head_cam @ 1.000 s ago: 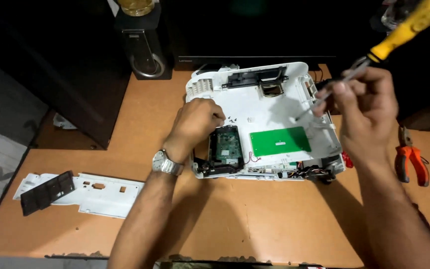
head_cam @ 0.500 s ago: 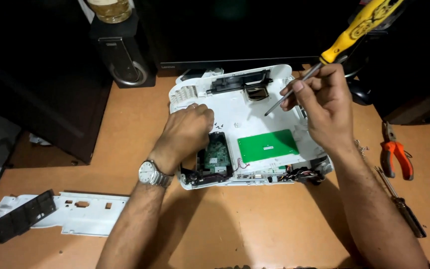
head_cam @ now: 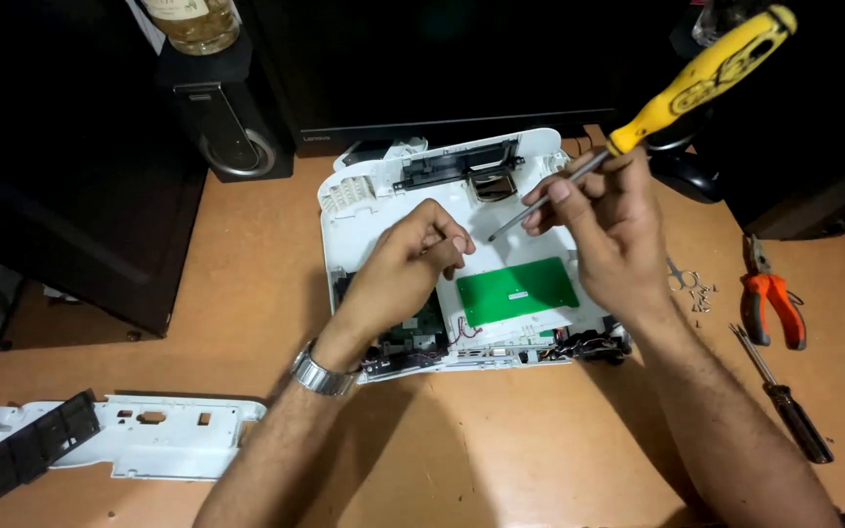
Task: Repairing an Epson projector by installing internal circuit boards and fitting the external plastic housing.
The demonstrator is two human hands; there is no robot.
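Two hands work over an opened white device chassis lying flat on the tan desk, its cover off and a green circuit board bare near the middle. Left hand rests curled on the chassis, fingers bent down against the plastic beside a darker board at the near edge (whether it pinches something small I cannot tell). Right hand grips a yellow-handled screwdriver by its metal shaft, low down, the tip hovering just above the white panel between the green board and a black bracket at the far edge. By my reading this is the seating of the tip on a fastener, mid-disassembly; the next move calls for a steady chassis and a shaft held square to the screw head. Loose screws lie near orange pliers and a dark screwdriver to the right; a detached white panel lies well apart, left.
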